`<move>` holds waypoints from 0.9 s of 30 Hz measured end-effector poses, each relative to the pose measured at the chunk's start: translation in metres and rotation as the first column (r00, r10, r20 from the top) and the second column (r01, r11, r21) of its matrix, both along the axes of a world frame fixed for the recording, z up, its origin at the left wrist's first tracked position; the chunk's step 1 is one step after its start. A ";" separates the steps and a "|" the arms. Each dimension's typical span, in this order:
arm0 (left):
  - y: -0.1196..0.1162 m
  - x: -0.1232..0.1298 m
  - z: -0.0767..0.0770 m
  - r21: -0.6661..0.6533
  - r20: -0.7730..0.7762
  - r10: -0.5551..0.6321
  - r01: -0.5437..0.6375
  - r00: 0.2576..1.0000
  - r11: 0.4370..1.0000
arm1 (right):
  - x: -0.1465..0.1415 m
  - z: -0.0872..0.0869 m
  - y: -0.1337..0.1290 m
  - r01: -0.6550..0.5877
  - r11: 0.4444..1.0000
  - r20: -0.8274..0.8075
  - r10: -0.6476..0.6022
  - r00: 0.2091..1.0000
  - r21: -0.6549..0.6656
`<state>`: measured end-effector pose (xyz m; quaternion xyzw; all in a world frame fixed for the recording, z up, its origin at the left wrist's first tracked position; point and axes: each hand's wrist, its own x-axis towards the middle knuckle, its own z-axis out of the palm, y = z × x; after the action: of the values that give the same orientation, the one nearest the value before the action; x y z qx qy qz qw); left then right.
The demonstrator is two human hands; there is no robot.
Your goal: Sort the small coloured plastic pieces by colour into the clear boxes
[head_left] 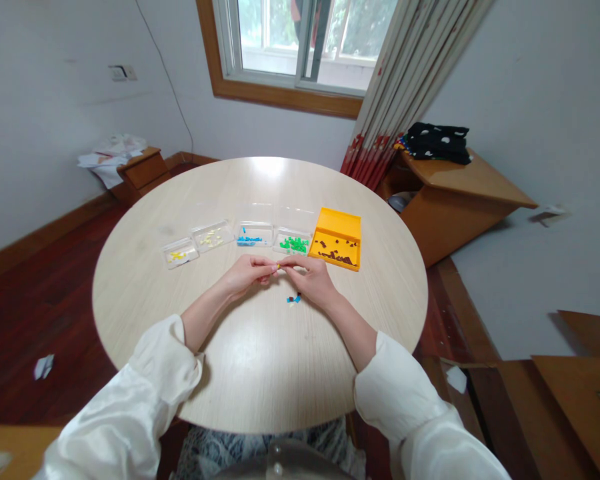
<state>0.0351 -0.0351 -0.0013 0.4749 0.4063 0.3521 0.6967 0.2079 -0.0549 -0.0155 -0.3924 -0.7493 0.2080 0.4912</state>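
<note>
One small yellow piece [279, 266] is pinched where the left hand [250, 275] and the right hand [311, 277] meet, just above the round pale table [230, 373]; thumb and forefinger of each hand are pressed together at it, though it is too small and too covered to make out its shape. Just below the right hand, on the bare tabletop, lies a loose little cluster of blue, brown and pale pieces [293, 299]. Beyond the hands, containers stand in a slightly curved row: at the left end a clear box [185, 261] with yellow pieces [178, 255], then a second clear box [200, 239] with pale yellow pieces [211, 237], a third clear box [266, 232] with blue pieces [250, 240], a fourth clear box [278, 236] with green pieces [295, 245], and at the right end an orange box [339, 222], its lid folded back, with dark brown pieces [337, 256] scattered inside. White sleeves [160, 360] cover both arms above the wrists, and behind the table a long curtain [405, 80] hangs beside the window [269, 37]
</note>
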 end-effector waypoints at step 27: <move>0.000 -0.002 -0.002 -0.072 0.084 -0.072 0.078 0.994 0.994 | -0.001 0.002 -0.002 0.027 0.999 0.031 -0.028 0.999 0.024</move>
<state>0.0334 -0.0346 -0.0028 0.4487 0.3725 0.3289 0.7428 0.2067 -0.0572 -0.0136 -0.4001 -0.7537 0.1862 0.4871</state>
